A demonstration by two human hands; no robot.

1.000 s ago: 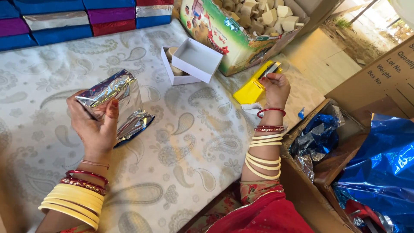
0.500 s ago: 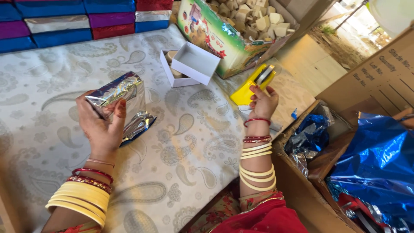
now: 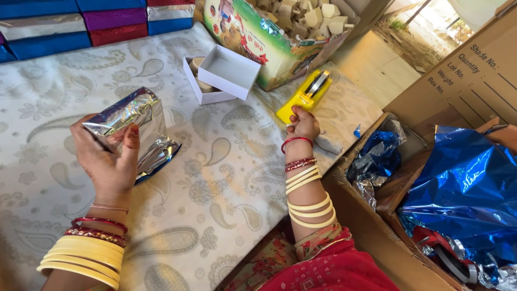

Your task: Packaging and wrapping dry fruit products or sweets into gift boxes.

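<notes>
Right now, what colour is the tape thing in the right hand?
Bright yellow tape dispenser, clearest in the head view.

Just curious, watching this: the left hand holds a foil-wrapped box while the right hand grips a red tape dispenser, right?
Nearly. The head view shows the tape dispenser in the right hand is yellow, not red. The left hand does hold the foil-wrapped box.

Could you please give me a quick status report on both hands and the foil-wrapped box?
Left hand grips the foil-wrapped box, loose foil trailing. Right hand closed on the yellow tape dispenser. Open white box sits between them, touching neither.
</notes>
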